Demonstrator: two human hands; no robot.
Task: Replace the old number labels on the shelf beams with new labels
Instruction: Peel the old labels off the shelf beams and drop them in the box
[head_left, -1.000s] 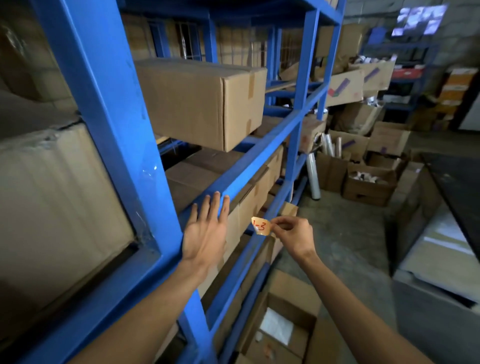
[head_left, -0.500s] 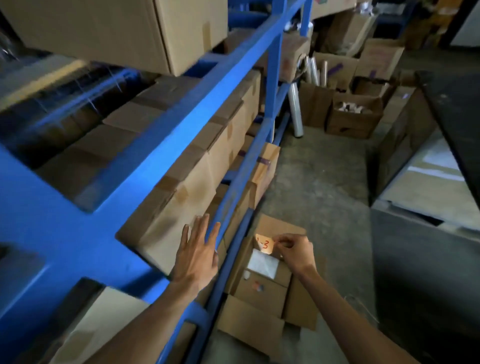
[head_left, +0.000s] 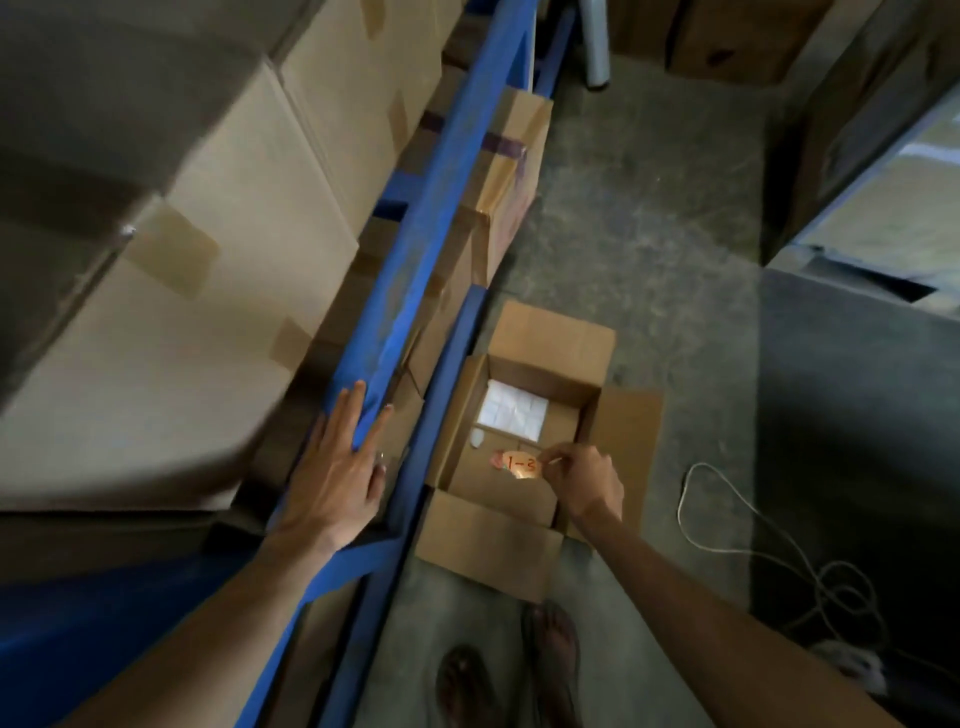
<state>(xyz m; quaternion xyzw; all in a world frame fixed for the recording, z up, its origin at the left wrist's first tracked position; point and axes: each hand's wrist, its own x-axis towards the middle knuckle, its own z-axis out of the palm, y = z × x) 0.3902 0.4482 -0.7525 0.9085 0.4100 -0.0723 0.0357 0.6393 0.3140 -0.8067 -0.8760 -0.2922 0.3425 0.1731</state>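
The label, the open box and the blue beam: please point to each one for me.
label (head_left: 519, 464), head view, on its written face.
open box (head_left: 628, 431), head view, on its right flap.
blue beam (head_left: 415, 249), head view, on its top face, above the left hand (head_left: 337, 467).

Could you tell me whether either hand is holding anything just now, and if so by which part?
The right hand pinches a small label marked in red by its right edge, above the open box. The left hand holds nothing; it rests flat on the blue beam.
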